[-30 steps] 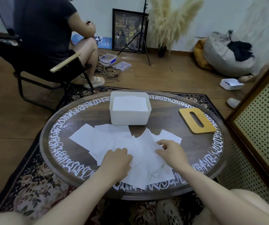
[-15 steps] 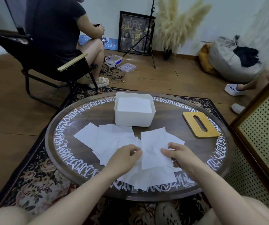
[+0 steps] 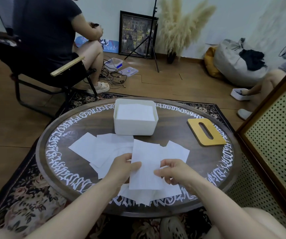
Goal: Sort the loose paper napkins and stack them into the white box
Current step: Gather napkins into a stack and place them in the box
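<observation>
Since a moment ago both hands have come up off the pile, and one thin white paper napkin [image 3: 145,167] is now lifted between them, on the near side of the white rectangular plastic box [image 3: 135,125]. Her left hand [image 3: 121,169] pinches its left edge with thumb on top; her right hand [image 3: 175,171] pinches the right edge, fingers curled. Beneath, the loose white napkins [image 3: 102,150] lie overlapped on the round dark wooden table with white lettering [image 3: 225,163], between her and the box. Inside the box a napkin stack [image 3: 135,112] already sits nearly to the rim. From where I stand, she'd do best to keep the sheet taut, square it to the box walls, and lower it flat so no corner folds. Right of the box lies a yellow wooden slotted lid [image 3: 207,131].
</observation>
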